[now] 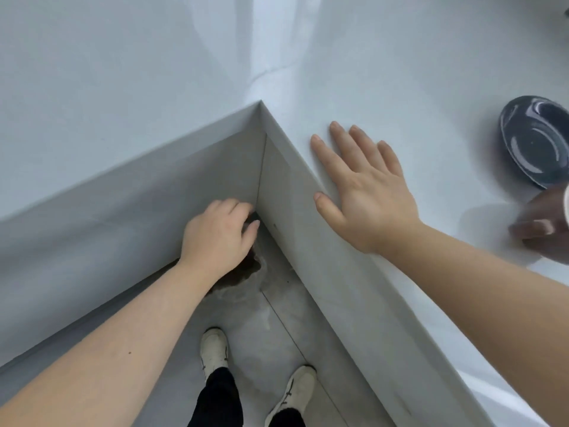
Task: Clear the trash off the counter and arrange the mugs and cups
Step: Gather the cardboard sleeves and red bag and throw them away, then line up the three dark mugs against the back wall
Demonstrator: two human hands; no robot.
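Observation:
My right hand (366,192) lies flat, palm down and fingers spread, on the white counter (400,72) just right of its inner corner, holding nothing. My left hand (215,238) hangs below counter level in front of that corner, fingers curled downward. A small dark bit shows at its fingertips, but whether it is gripped is unclear. A dark blue saucer (535,140) sits on the counter at the far right. No mug or cup is in view.
The L-shaped counter wraps around me on the left and right. Another person's hand (545,229), blurred, reaches in at the right edge below the saucer. A dark brown patch (249,268) marks the grey floor under my left hand. My white shoes (214,349) stand below.

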